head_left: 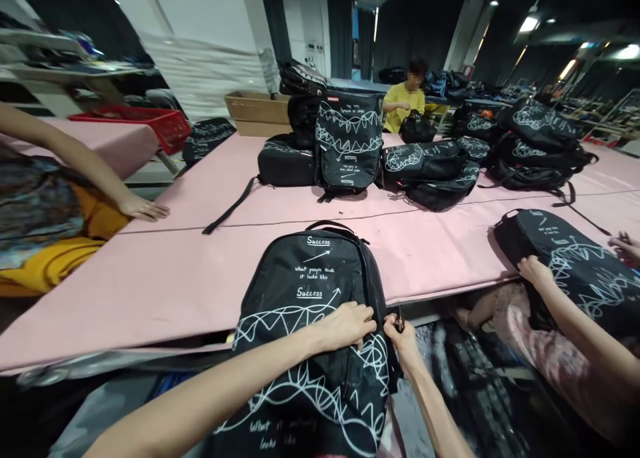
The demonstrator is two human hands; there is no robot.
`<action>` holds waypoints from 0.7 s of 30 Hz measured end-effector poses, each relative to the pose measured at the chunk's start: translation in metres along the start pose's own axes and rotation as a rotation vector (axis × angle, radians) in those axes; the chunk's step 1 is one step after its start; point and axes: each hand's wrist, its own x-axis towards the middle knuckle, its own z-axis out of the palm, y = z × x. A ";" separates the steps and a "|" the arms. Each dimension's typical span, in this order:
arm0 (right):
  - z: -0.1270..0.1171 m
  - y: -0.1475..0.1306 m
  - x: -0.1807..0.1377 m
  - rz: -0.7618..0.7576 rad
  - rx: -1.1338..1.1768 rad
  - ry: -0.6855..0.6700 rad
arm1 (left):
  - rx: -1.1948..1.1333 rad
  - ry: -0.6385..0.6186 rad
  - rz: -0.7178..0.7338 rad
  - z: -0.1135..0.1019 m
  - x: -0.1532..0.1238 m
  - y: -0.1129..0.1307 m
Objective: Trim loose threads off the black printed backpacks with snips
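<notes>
A black backpack point(310, 278) with white "Success" lettering and scribbled lines lies flat in front of me, half over the near edge of the pink table point(175, 278). My left hand point(345, 325) rests on its front panel, fingers curled and gripping the fabric near the right side. My right hand point(403, 335) is closed at the backpack's right edge, pinching a small dark tool point(399, 320), perhaps snips, that pokes up from the fingers.
Several more black backpacks point(350, 145) are piled across the table's far side. A person at the right handles another backpack point(575, 265). Another person's hand point(143, 208) rests on the table at left. A person in yellow point(403, 105) sits far back. A red crate point(160, 121) stands left.
</notes>
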 end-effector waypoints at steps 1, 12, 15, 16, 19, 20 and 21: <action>0.000 0.001 0.000 0.011 0.002 -0.006 | -0.015 0.009 0.003 0.001 0.002 0.000; -0.001 0.001 0.001 0.048 0.007 0.007 | -0.016 -0.108 -0.361 0.004 0.011 0.026; 0.002 0.000 0.001 0.007 -0.008 0.002 | -0.018 -0.080 -0.413 0.003 0.016 0.027; 0.003 0.001 0.001 -0.010 -0.012 0.003 | -0.005 -0.063 -0.427 0.002 0.019 0.024; 0.009 0.003 0.003 -0.070 -0.019 0.018 | 0.051 -0.047 -0.375 -0.001 0.028 0.012; 0.011 0.004 0.004 -0.085 -0.017 0.029 | 0.056 -0.062 -0.336 -0.003 0.031 0.007; 0.013 0.005 0.004 -0.094 -0.013 0.044 | 0.049 -0.090 -0.305 -0.005 0.034 0.003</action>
